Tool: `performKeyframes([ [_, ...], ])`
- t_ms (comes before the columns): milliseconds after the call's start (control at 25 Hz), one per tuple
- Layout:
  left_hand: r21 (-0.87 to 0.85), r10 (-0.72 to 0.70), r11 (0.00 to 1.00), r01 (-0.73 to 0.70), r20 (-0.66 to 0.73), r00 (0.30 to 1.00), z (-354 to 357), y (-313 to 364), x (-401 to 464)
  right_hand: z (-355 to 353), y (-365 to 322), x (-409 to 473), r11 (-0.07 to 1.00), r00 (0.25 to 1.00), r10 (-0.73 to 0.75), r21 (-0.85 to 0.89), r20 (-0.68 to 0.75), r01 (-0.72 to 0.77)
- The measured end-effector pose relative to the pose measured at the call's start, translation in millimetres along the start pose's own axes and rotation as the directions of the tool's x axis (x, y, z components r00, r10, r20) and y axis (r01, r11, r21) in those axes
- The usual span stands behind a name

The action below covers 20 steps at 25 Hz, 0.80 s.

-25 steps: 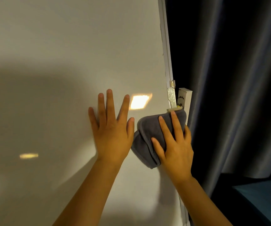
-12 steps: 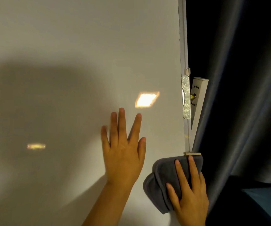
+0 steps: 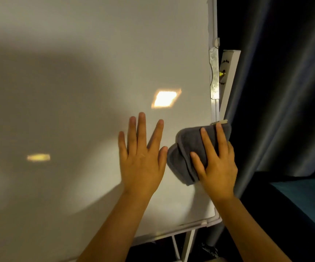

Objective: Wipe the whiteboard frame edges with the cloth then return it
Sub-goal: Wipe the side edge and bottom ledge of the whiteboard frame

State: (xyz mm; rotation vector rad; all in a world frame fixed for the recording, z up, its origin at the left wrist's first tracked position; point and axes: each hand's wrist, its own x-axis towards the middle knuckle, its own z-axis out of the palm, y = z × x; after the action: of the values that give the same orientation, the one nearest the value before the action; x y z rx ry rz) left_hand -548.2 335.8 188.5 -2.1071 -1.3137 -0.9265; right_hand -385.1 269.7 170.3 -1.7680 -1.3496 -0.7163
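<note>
The whiteboard (image 3: 77, 72) fills most of the view, and its pale frame (image 3: 213, 25) runs down the right side to a rounded lower corner. A folded grey cloth (image 3: 183, 154) is pressed against that right frame edge, partly wrapped over it. My right hand (image 3: 215, 163) lies flat on the cloth and holds it against the frame. My left hand (image 3: 142, 157) rests flat on the board surface just left of the cloth, fingers spread, holding nothing.
A metal bracket (image 3: 214, 72) and a white stand post (image 3: 228, 76) with a brass knob sit on the frame above the cloth. Dark curtains (image 3: 285, 91) hang close behind the right edge. The stand legs (image 3: 188, 242) show under the bottom rail.
My right hand slid the cloth down the right frame edge, away from the bracket. The view has tilted down, so the board's lower corner now shows. My left hand stayed flat on the board.
</note>
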Motion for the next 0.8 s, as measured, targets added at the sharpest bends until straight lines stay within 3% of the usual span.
performKeyframes([
  [480, 0.035, -0.009, 0.999, 0.011, -0.055, 0.998, 10, -1, -19, 6, 4, -10, 0.999, 0.998, -0.032, 0.009, -0.049, 0.033],
  [800, -0.009, -0.012, 1.0, 0.012, -0.067, 0.998, 21, 3, -51, 9, 23, -76, 0.995, 0.999, -0.045, 0.089, 0.029, 0.042],
])
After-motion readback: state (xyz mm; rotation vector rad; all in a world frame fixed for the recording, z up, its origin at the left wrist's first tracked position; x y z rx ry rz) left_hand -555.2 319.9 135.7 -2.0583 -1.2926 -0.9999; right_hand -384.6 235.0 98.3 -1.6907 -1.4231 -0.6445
